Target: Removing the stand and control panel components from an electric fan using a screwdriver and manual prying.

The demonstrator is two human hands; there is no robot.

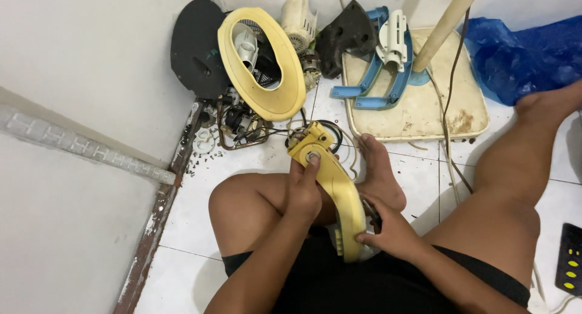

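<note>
- Head view: fingers of my left hand (303,196) are curling around the upper part of the long yellow housing (336,190), and my thumb is pressing beside the round metal hub (313,157) near its top end.
- Fingers of my right hand (391,232) are pinching the lower end of the housing, pressed together along its ribbed edge; something dark is showing just behind them, and I cannot tell what it is.
- I am sitting on the white tiled floor (194,229) and holding the housing over my lap, between my bent knee and my foot (379,168), with its top end pointing toward the far wall.
- Thin wires (327,127) are trailing from the top end of the housing toward the parts heaped in the far left corner of the floor.
- Much seems already taken apart: a yellow oval ring (267,62), a dark round cover (194,44), a white ribbed motor cap (300,20) and a blue bracket (379,77) are lying loose by the wall.
- A cream square base (424,108) with its pole is standing at the far edge, and a blue plastic bag (521,53) is bunching in the far right corner.
- I judge the housing is what is left, since its hub is in place and wires are attached.
</note>
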